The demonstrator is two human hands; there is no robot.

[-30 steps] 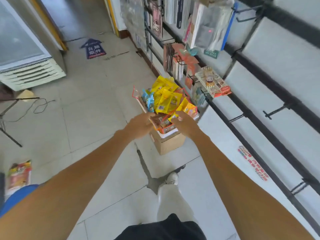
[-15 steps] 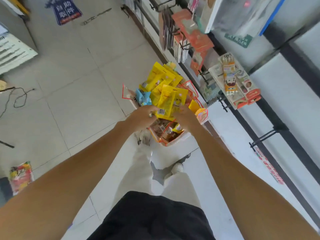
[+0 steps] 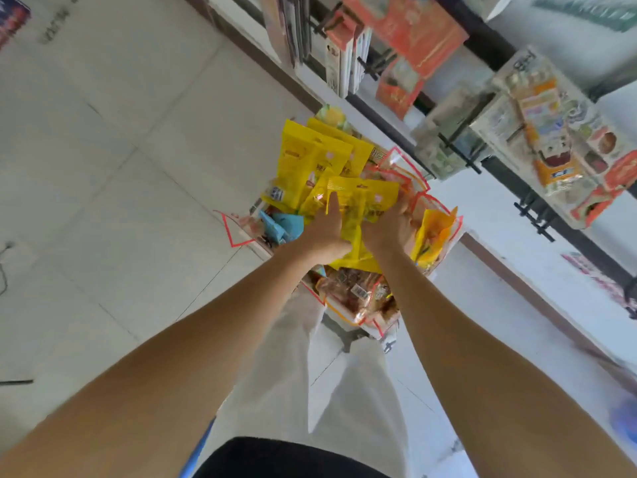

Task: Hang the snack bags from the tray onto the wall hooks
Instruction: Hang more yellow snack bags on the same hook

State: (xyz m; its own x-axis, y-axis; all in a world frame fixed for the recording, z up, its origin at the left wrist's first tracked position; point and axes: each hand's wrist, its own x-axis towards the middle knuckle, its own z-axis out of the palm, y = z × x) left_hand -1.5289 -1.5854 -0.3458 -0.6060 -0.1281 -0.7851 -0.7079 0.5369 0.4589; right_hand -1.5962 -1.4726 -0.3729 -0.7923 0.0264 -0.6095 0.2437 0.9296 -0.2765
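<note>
Snack bags (image 3: pixel 310 160) in yellow, blue and clear red-edged wrappers lie heaped in the tray (image 3: pixel 375 331) at the centre of the frame, below the wall hooks (image 3: pixel 460 153) in the upper right. One yellow bag (image 3: pixel 362 201) is held upright over the heap between both hands. The left hand (image 3: pixel 324 232) holds its left side with one finger laid straight up the front, and the right hand (image 3: pixel 391 229) curls its fingers round the right edge.

Pale tiled floor (image 3: pixel 103 167) w/ blue floor sticker (image 3: pixel 12 19) in top-left corner; black cable (image 3: pixel 3 270) at left edge. Red-printed label (image 3: pixel 593 274) on white wall, right.
</note>
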